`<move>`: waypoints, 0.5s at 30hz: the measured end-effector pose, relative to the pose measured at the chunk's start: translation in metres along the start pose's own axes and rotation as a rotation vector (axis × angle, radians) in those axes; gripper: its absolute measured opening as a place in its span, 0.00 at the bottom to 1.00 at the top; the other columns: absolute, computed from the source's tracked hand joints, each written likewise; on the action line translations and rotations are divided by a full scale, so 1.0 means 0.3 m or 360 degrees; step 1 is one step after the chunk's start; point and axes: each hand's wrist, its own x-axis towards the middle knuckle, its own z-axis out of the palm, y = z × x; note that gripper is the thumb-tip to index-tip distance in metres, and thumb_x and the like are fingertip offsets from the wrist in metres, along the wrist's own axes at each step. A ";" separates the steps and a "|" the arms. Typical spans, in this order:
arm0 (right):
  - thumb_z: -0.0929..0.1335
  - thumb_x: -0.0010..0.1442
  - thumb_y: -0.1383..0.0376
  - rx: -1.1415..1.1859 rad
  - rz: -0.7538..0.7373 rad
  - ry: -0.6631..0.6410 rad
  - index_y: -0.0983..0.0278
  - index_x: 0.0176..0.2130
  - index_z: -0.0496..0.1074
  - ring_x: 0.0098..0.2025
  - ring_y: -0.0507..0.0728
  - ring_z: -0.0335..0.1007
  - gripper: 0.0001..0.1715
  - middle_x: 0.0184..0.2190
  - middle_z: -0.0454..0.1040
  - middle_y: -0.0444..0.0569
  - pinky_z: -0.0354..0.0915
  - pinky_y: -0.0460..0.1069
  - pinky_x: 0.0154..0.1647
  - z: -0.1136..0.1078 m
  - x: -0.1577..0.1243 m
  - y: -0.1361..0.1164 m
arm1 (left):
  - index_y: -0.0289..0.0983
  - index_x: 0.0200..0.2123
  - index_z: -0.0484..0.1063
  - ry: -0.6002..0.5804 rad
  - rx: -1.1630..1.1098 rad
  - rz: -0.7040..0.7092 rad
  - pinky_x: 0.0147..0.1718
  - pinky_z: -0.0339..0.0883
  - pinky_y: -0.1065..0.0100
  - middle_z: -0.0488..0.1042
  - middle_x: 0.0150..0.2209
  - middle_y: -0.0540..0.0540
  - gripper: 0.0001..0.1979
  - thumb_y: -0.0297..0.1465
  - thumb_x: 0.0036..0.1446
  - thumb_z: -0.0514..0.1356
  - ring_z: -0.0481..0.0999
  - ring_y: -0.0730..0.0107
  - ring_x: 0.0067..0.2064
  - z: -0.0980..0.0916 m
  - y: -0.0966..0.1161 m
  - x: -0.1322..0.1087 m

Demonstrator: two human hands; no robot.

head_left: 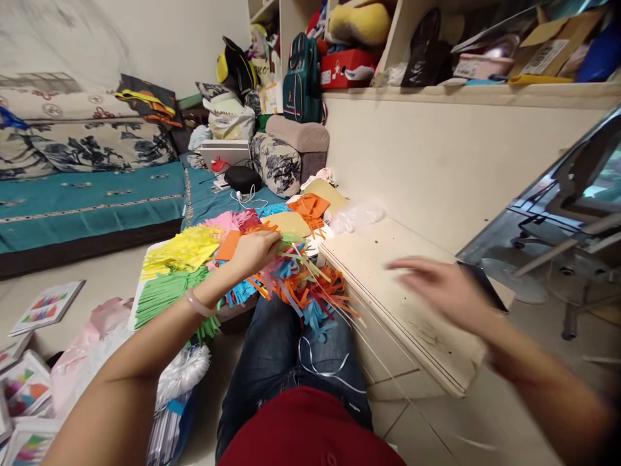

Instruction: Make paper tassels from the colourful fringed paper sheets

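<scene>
A teal sofa (97,200) is filling the left background; a pale table (371,255) is standing at right. Bright paper fringes (189,249) are spreading up to the jeans (269,336). The left hand (259,249) is gripping streamers (310,264) above them; the right hand (439,288) is hovering, blurred, over the table, its grip impossible to tell.
</scene>
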 end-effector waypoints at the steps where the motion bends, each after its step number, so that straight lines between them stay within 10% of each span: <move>1: 0.68 0.60 0.56 0.0158 -0.0009 -0.0167 0.62 0.46 0.72 0.45 0.55 0.72 0.17 0.46 0.74 0.51 0.68 0.53 0.49 0.074 0.056 -0.030 | 0.37 0.41 0.74 0.0029 -0.0004 0.0002 0.31 0.63 0.68 0.79 0.41 0.41 0.14 0.35 0.64 0.50 0.78 0.61 0.40 -0.007 0.008 -0.010; 7: 0.70 0.54 0.53 0.0977 0.0184 -0.1192 0.68 0.37 0.69 0.18 0.46 0.58 0.20 0.18 0.68 0.40 0.53 0.42 0.20 0.366 0.311 -0.132 | 0.37 0.43 0.74 0.0238 0.0071 -0.0110 0.29 0.61 0.68 0.79 0.37 0.41 0.15 0.34 0.64 0.50 0.77 0.61 0.36 -0.006 -0.060 -0.101; 15: 0.62 0.60 0.44 0.0659 0.0291 -0.1158 0.65 0.23 0.66 0.16 0.44 0.40 0.29 0.12 0.50 0.35 0.40 0.44 0.18 0.099 0.205 -0.030 | 0.37 0.41 0.75 0.0251 0.0171 -0.0198 0.27 0.59 0.68 0.79 0.33 0.41 0.14 0.32 0.64 0.51 0.76 0.62 0.35 0.043 -0.155 -0.210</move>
